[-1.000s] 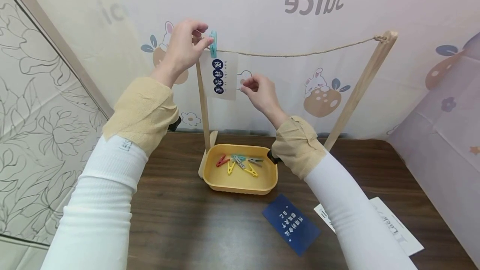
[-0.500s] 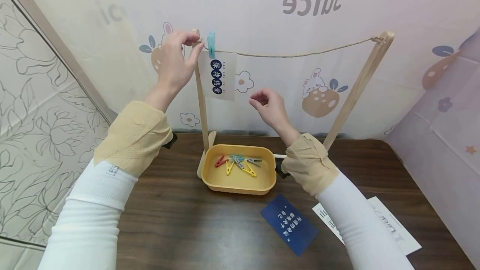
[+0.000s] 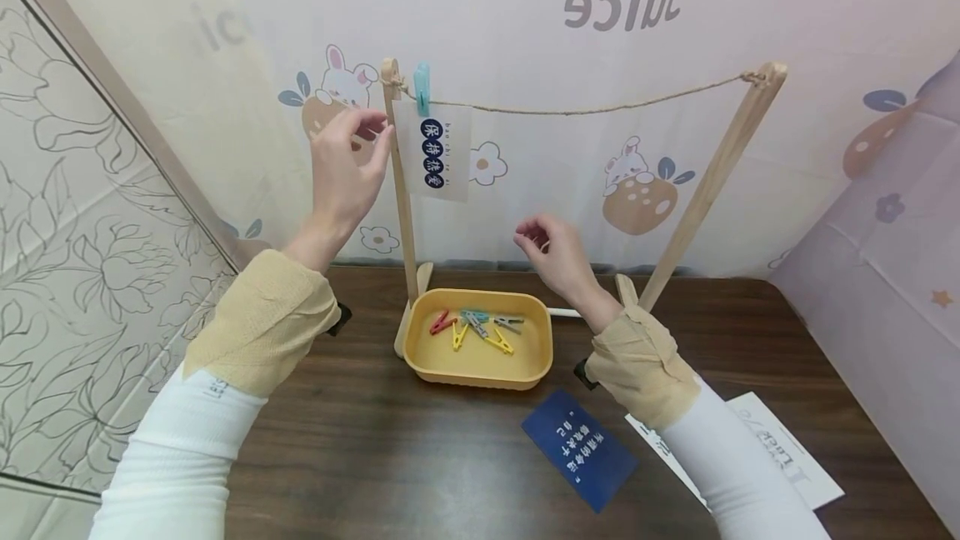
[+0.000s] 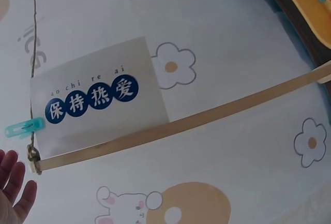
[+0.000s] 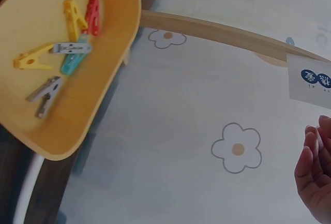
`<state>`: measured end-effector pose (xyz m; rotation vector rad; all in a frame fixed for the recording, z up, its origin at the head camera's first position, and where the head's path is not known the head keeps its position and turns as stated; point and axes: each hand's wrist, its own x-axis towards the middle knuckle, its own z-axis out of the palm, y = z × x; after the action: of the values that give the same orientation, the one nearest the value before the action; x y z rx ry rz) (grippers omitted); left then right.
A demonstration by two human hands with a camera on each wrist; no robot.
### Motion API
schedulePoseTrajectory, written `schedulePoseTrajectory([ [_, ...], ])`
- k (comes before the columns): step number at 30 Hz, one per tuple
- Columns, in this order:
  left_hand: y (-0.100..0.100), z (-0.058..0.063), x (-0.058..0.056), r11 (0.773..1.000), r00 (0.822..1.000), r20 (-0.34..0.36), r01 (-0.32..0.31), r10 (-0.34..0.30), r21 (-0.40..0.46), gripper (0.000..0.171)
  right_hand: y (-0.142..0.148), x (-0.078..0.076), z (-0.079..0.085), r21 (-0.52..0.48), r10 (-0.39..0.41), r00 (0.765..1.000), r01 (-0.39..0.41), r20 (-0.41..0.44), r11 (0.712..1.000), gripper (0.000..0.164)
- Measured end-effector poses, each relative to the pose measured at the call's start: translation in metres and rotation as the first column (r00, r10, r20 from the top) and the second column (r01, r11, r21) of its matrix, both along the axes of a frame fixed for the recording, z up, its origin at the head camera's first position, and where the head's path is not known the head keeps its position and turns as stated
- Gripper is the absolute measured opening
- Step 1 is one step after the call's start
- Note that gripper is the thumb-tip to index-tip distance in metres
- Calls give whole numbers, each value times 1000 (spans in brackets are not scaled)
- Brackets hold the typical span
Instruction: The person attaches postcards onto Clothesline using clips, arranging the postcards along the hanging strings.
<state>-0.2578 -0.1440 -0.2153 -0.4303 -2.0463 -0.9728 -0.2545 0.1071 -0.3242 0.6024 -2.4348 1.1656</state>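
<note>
A dark wooden table (image 3: pixel 337 440) carries, at its far edge, a wooden frame (image 3: pixel 712 173) strung with a rope (image 3: pixel 585 112). A yellow tray (image 3: pixel 480 377) stands at the frame's left foot. Off the tray's near right corner lies a blue card (image 3: pixel 579 450). The left hand (image 3: pixel 347 169) hovers beside the left post, the right hand (image 3: pixel 558 252) above the tray's far right corner; both have loosely curved fingers, thumb narrowly apart. A white card (image 3: pixel 433 152) hangs at the rope's left end from a teal clothespin (image 3: pixel 422 90). The tray holds six clothespins (image 3: pixel 475 324).
</note>
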Motion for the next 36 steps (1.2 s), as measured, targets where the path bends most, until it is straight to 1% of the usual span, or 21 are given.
schedulePoseTrajectory([
  [4,0,-12,3,1000,1000,3,17,-17,14,19,8,7,-12,8,-2,1000,2,-15,1000,7],
  [9,3,-28,8,998,998,-35,62,-61,20,17,17,13,-28,19,-23,998,24,-53,1000,5],
  [10,5,-30,9,997,997,-32,70,-69,20,16,19,15,-32,21,-31,998,32,-55,999,5],
  [13,7,-38,11,995,995,-27,95,-95,10,16,25,18,-42,22,-57,997,58,-45,998,5],
  [16,10,-46,14,994,994,-13,108,-108,1,15,29,20,-51,18,-80,997,80,-15,997,5],
  [20,12,-62,17,992,992,3,128,-128,2,14,31,23,-63,12,-103,994,102,24,995,6],
  [24,15,-80,20,991,989,63,135,-135,4,15,32,25,-73,8,-115,992,114,57,993,7],
  [26,16,-89,21,991,986,109,130,-129,-5,15,33,25,-78,8,-124,990,123,73,992,6],
  [28,18,-97,22,992,979,167,124,-119,-19,16,34,25,-83,1,-133,987,133,90,991,5],
  [30,19,-105,22,992,967,229,120,-109,-32,17,34,25,-88,-8,-138,983,140,121,990,5],
  [33,21,-116,22,991,945,310,122,-102,-48,19,35,25,-96,-22,-144,973,151,180,988,7],
  [36,23,-128,22,991,925,368,123,-95,-54,20,37,25,-104,-22,-156,962,165,223,986,10],
])
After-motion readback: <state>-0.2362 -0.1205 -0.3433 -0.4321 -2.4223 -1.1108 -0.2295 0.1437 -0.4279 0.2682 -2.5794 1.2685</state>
